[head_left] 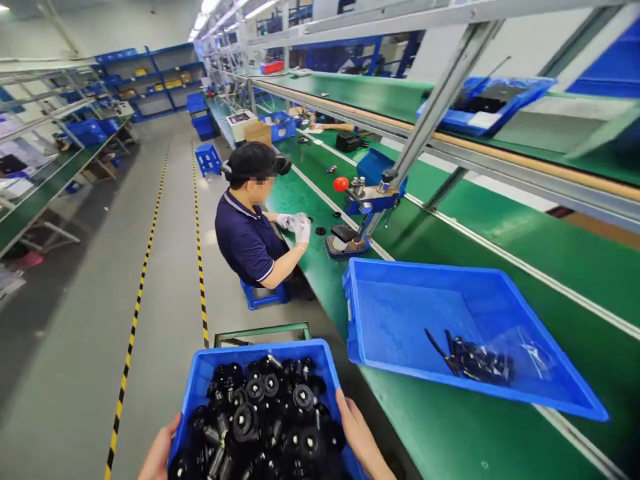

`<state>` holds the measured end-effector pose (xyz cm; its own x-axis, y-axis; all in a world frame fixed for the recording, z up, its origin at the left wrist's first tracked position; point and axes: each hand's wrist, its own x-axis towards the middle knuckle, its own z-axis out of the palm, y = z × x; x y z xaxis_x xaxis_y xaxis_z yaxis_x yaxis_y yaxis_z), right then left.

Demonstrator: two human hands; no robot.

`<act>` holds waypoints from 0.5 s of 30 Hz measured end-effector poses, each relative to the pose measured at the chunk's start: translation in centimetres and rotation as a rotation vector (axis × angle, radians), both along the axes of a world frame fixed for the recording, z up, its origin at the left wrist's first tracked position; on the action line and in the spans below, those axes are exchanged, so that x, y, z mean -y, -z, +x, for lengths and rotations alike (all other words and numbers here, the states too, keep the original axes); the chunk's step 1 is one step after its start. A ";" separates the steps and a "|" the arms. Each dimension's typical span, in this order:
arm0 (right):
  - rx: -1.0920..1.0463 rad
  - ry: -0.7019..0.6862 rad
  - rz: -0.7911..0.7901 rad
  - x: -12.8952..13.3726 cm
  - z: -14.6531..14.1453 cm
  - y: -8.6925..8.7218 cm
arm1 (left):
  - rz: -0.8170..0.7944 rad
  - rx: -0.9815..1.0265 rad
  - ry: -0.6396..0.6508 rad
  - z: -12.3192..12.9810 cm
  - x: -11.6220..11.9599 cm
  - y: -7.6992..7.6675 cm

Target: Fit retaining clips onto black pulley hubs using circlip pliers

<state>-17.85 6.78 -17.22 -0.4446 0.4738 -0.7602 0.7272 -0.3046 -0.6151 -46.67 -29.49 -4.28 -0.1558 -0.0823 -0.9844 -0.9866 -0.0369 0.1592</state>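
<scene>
The left hand [159,453] and right hand [361,437] each clasp a side wall of a blue bin [200,380], fingers pressed flat against the plastic. The bin is heaped with black round parts [265,420], glossy, with ringed hubs and short stems. Just right of it, on the green table [450,440], sits a second bin [400,313] holding a small bag of black pieces.

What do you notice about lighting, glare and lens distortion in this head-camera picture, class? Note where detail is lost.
Head view: ceiling strip lights burn out to white; wide-lens distortion bends the conveyor rail and tilts the floor; the black parts in the blue bin, gripped by left hand and right hand, merge into shadow; a clear bag shows glare.
</scene>
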 end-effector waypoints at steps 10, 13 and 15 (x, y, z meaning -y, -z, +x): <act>-0.011 0.124 0.068 -2.7 -9.9 8.1 | -0.049 -0.222 0.153 -8.0 -3.4 12.1; 0.006 0.108 0.104 -2.8 -10.5 9.2 | -0.082 -0.313 0.223 -8.1 -3.2 14.2; 0.029 0.096 0.127 -2.6 -10.7 9.2 | -0.106 -0.318 0.259 -8.1 -3.2 14.5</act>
<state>-28.56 9.37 -26.46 -0.3713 0.6059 -0.7035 0.7166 -0.2948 -0.6321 -54.78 -26.32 -18.77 -0.4789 -0.0988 -0.8723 -0.8625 0.2383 0.4465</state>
